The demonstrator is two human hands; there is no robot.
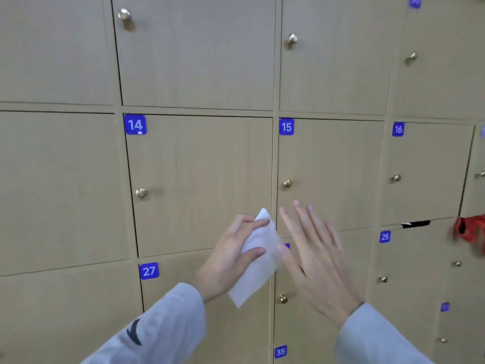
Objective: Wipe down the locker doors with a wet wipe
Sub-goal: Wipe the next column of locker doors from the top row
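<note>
- While the left hand point(231, 254) pinches the wipe point(258, 258) between thumb and curled fingers, the wipe hangs folded in front of the seam between door 14 point(199, 179) and door 15 point(330, 174), low down.
- Right hand point(315, 261) is spread flat, fingers straight and pointing up, just beside the wipe; thumb tip at the wipe's right edge, contact unclear.
- Both sleeves point(162, 327) grey.
- Doors tan wood grain, each with a blue number tag point(135, 124) and a brass knob point(141, 192).
- Red object point(469, 231) at far right edge, blurred.
- Door 27 point(183, 298) sits behind the left wrist.
</note>
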